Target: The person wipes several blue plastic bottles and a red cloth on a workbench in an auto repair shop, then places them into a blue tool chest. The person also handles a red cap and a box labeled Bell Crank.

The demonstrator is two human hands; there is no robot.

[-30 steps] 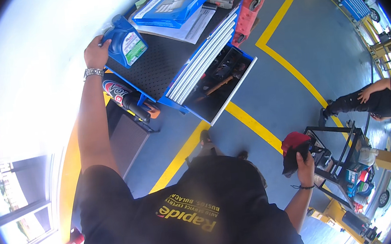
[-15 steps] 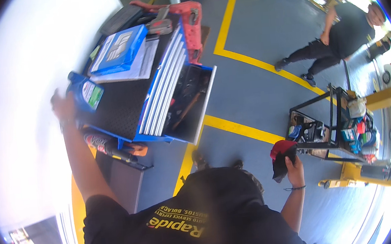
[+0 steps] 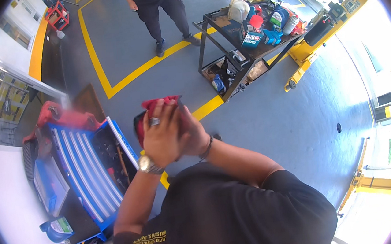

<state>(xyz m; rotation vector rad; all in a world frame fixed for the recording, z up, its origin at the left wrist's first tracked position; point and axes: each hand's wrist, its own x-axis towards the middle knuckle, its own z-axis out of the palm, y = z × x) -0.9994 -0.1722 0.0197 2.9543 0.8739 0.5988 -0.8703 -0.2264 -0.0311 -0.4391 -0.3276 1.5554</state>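
Left hand and right hand are pressed together, both closed on the red rag bunched at chest height. Likely wiping: work the cloth between palms and around the ring finger, keep it gathered. Blue tool cart with open drawer sits just left.

We hold both hands together in front of our chest, arms bent at the elbows. Our left hand lies on top, its back toward the camera, fingers stretched far and closed together, a ring on one finger and a watch on the wrist. Our right hand sits just beneath and to the right, pressed against the left, a dark band around its wrist.
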